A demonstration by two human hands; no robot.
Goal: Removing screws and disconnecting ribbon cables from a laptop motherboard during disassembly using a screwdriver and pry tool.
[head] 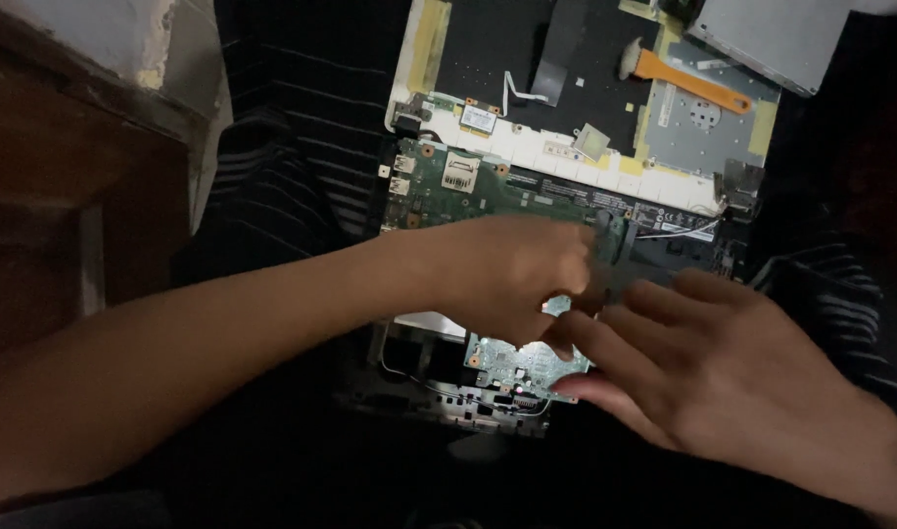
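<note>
A matt green circuit board (488, 186) lies in a white plastic laptop shell (605, 162), beside a dull grey metal plate (708, 122), a glossy orange plastic strip (688, 80) and dark striped cloth (292, 147).

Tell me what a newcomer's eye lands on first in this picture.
The two bare hands meeting at the centre: the left hand reaches in from the left and the right hand comes from the lower right, both over a green circuit board. Behind them lies an opened laptop with a larger green board exposed. An orange pry tool rests at the upper right on its metal plate.
</note>
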